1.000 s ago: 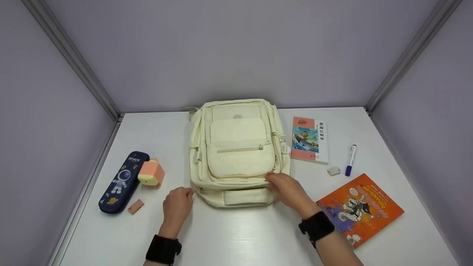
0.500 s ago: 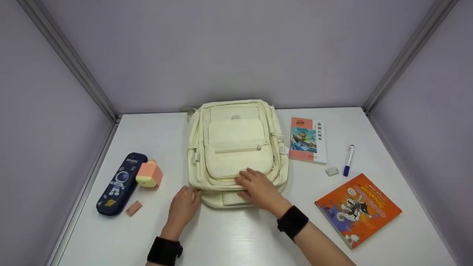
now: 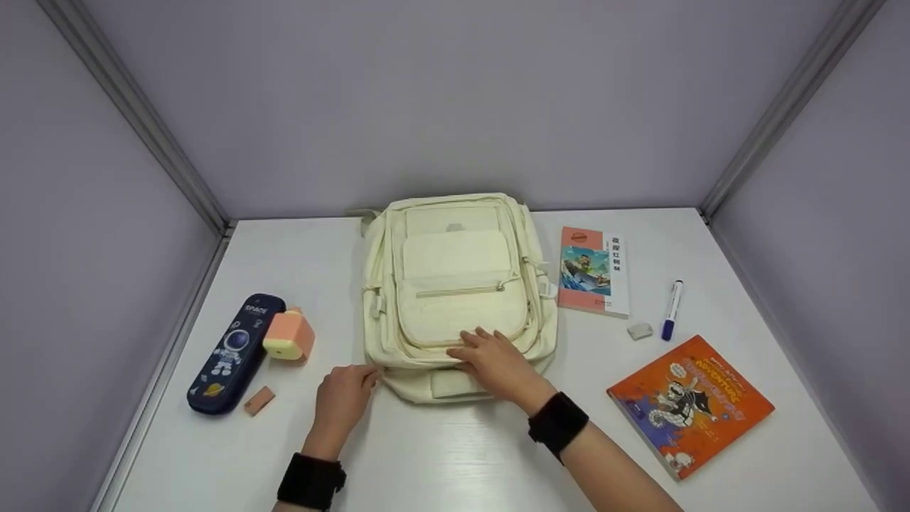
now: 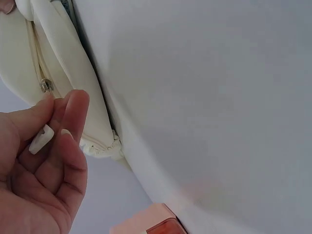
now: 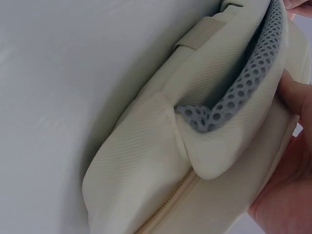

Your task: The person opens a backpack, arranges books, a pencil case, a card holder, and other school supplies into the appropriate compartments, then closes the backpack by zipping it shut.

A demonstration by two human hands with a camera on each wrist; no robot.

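Item: cream backpack [image 3: 455,284], flat mid-tabletop, long axis 12–6 o'clock. Left hand [image 3: 341,398] at its 7 o'clock corner, fingers pinching zipper pull [image 4: 41,139]. Right hand [image 3: 498,366] spread flat at 6 o'clock edge.

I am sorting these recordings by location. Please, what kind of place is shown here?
Probably a small recording booth with a desk for school things: plain lilac walls joined by metal corner posts enclose a white table, which holds a cream backpack, books and a pencil case.

Right hand [image 5: 287,195] cut off at frame edge, backpack's [image 3: 455,284] near edge under palm, book titles too small
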